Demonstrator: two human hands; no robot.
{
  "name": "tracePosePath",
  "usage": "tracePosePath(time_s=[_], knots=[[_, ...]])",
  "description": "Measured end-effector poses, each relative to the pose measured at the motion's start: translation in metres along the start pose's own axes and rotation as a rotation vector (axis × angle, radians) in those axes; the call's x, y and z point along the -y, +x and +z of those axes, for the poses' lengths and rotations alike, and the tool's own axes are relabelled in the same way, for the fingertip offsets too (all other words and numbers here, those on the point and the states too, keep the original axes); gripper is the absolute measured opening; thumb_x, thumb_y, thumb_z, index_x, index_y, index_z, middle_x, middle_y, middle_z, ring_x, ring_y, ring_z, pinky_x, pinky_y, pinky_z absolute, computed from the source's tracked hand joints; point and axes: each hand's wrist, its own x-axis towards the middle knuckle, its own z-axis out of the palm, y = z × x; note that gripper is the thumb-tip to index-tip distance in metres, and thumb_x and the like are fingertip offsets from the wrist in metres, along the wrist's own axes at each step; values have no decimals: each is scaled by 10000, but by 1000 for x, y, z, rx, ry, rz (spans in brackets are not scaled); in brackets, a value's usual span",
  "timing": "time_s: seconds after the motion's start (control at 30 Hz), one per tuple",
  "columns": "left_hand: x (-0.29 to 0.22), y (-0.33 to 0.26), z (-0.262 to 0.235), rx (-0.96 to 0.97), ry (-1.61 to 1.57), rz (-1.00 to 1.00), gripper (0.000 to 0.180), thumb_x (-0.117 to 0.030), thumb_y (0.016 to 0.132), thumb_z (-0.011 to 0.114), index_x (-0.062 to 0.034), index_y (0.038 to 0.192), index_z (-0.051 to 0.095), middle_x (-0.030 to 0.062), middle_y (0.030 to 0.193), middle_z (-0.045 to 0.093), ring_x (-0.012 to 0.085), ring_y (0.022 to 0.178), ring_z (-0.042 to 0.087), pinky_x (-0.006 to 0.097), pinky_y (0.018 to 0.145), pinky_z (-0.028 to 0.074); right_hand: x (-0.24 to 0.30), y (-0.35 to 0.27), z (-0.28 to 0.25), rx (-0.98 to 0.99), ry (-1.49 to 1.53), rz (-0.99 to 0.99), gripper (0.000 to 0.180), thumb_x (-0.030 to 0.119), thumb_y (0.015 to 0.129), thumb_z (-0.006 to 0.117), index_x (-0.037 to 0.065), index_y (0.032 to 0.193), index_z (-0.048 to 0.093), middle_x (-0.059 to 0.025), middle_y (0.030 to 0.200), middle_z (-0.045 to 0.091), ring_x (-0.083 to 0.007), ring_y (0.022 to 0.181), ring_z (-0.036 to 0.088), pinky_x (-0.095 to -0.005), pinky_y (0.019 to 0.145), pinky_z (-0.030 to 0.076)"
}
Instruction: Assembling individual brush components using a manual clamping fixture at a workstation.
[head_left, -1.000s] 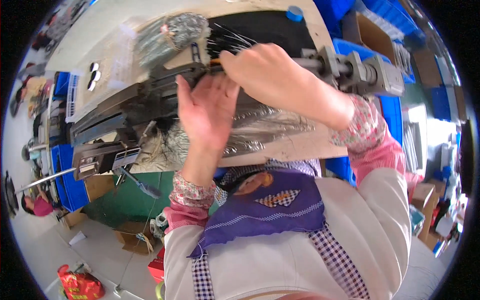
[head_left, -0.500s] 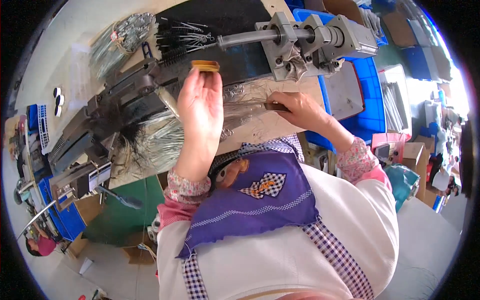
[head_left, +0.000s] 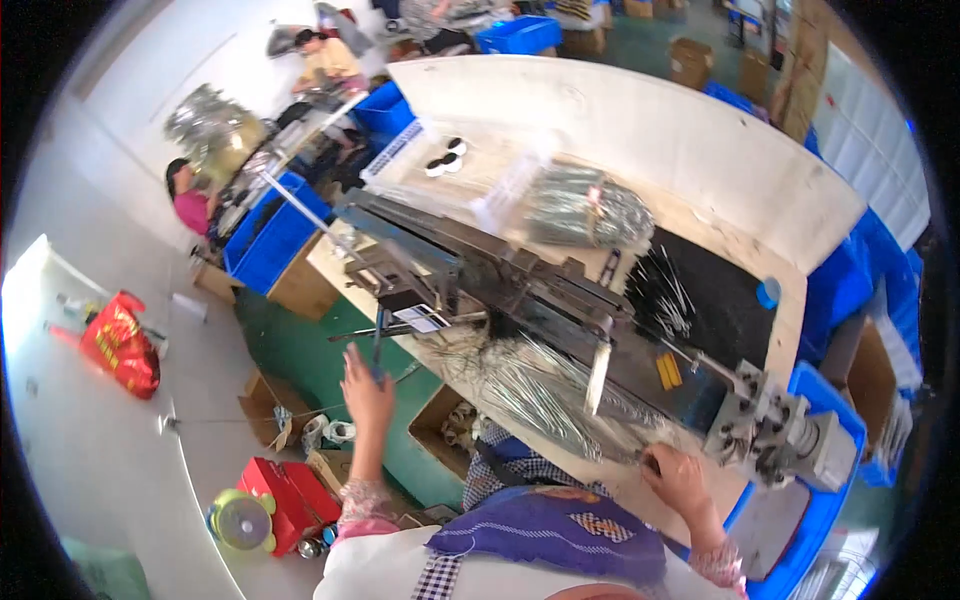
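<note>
My left hand (head_left: 368,400) is raised off the bench's front left edge, fingers stretched and apart. Right beside its fingertips is a thin lever with a blue handle (head_left: 379,345); whether they touch is unclear. At the front right of the bench, my right hand (head_left: 680,482) has its fingers curled by the ends of a spread of thin metal wires (head_left: 540,395). Something small and dark shows at its fingertips, too blurred to name. A yellow block (head_left: 668,371) lies on the bed of the long dark metal machine (head_left: 500,262).
Thin brushes with black bristles (head_left: 660,290) lie on a black mat (head_left: 735,305). Behind them is a tied wire bundle (head_left: 585,208). A clamp-like metal fixture (head_left: 780,425) stands right, by a blue crate (head_left: 845,400). Cardboard boxes (head_left: 435,425) sit below. Other people work far left.
The view has swung left and up. My left hand has left the yellow block and moved left to the blue handle. My right hand stays by the wire ends.
</note>
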Motion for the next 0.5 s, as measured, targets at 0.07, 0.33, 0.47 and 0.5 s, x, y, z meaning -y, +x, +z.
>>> tracePosePath(time_s=[0.07,0.33,0.47,0.5], knots=[[51,13,2,189,-258,-306,803,-215,823,601,-30,1490,195,268,1011,646,411,876,647,465,776,514,8,0,-5,-93,89,72,165,125,799,651,56,914,555,-169,799,619,-373,755,635,-435,628,497],[-56,-16,6,-303,-159,280,682,-152,849,629,-49,1451,326,180,1214,607,351,1134,570,445,994,428,25,-17,-46,-382,130,159,178,50,769,640,12,877,504,-163,775,564,-361,676,580,-427,591,454],[-171,-26,-98,0,-1100,757,514,-68,842,628,-3,1330,481,162,1276,578,334,1176,552,442,1035,404,29,-16,-81,-112,-125,186,235,119,745,673,42,896,509,-164,774,613,-366,709,615,-450,622,479],[-193,-32,-107,125,-1274,908,456,-64,836,628,20,1275,537,186,1299,559,338,1190,546,428,1040,402,29,-12,-84,-22,-190,191,221,132,744,671,46,888,528,-165,749,631,-366,706,629,-453,626,486]])
